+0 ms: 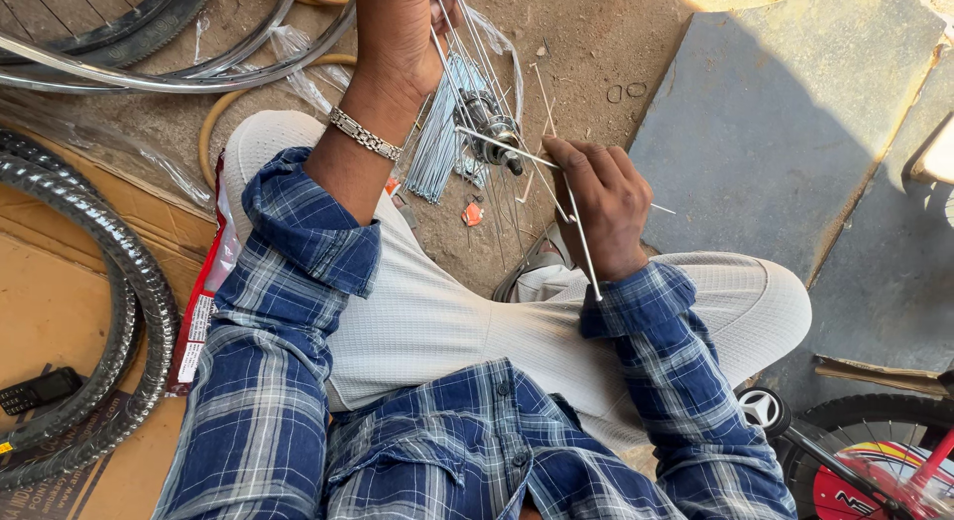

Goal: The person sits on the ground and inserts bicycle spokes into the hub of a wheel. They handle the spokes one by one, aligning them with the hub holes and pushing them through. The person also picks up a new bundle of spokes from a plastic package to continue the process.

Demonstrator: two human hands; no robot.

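Beside my left knee, on flattened brown cardboard [60, 311], one long red-and-white packet [204, 306], label side up. Left hand [397, 38] closed round a fan of steel spokes [467, 43] rising from the hub [487, 118]. Right hand [601, 207] pinching a single loose spoke [581, 247], fingers narrow.

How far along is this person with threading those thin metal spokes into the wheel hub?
Done: several spokes already fan out from the hub, gathered in the left hand. In hand: the right hand guides one more spoke toward the hub. Left: a bundle of loose spokes lies on the ground, and the bare rims wait unattached.
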